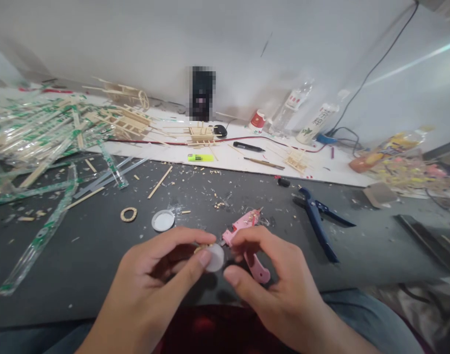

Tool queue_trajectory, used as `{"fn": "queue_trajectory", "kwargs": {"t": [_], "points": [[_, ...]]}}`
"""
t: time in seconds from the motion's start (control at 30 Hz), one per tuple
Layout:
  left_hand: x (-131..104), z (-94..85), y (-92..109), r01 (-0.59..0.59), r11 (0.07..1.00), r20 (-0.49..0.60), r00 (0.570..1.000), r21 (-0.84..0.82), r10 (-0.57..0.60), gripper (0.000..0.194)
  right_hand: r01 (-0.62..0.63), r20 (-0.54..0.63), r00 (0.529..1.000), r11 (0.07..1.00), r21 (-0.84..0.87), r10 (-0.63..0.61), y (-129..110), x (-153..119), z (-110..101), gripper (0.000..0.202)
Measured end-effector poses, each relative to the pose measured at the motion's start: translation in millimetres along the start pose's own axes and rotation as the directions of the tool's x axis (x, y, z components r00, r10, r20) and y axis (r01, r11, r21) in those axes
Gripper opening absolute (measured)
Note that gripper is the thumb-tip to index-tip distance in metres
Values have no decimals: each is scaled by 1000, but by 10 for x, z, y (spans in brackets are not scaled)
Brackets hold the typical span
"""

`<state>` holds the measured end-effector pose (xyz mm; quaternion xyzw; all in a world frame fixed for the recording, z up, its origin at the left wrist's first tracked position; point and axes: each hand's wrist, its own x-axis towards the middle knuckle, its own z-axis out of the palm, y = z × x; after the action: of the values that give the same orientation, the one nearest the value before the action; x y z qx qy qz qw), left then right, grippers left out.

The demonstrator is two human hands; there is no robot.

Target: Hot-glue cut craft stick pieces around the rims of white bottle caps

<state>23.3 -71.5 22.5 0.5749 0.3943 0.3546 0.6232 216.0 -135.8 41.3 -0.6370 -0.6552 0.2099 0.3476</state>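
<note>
My left hand [162, 275] pinches a small white round cap [215, 258] between thumb and fingers. A bit of pale wooden material shows at its edge, mostly hidden by my fingers. Just right of the cap, my right hand [272, 280] is curved with thumb and fingers apart and nothing visible between them. Behind my right hand lies a pink hot glue gun [261, 273], partly covered by it. A second white round cap [163, 221] rests on the dark table beyond my left hand, with a pale wooden ring [128, 214] to its left.
Dark blue cutters [317, 221] lie on the right. Plastic-wrapped wooden sticks [37, 128] pile up on the left. Along the back stand small wooden cart models [202, 133], a paper cup [257, 121] and several bottles [319, 120]. A yellow-green lighter [200, 158] lies near the middle.
</note>
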Motion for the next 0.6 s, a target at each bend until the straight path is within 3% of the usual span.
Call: {"fn": "queue_trajectory", "kwargs": {"t": [0.03,0.1,0.2,0.3,0.43,0.5,0.6], "points": [[3,-7,0,-7,1000,-35,999,12,7,10,-5,-23,1000,986,-165,1,75,-15,-20,17],[4,-22,-16,1,1000,-65,998,0,-1,12,-116,-83,993,868,-483,86,261,-61,-51,28],[-3,-46,-81,36,999,-66,997,3,-36,7,-330,-148,939,692,-642,310,528,-148,-31,39],[-11,-61,-165,98,995,-57,994,20,-96,10,-366,-122,917,684,-631,379,659,-212,48,45],[-15,-63,-260,171,985,-24,985,-2,-171,18,-271,-51,952,754,-599,302,681,-256,79,27],[-4,-61,-301,205,978,-17,978,-43,-206,20,-267,-81,962,840,-472,260,692,-289,37,21],[33,-66,-367,227,967,4,973,-119,-229,17,-258,-104,964,960,-110,247,726,-370,-33,30]]}}
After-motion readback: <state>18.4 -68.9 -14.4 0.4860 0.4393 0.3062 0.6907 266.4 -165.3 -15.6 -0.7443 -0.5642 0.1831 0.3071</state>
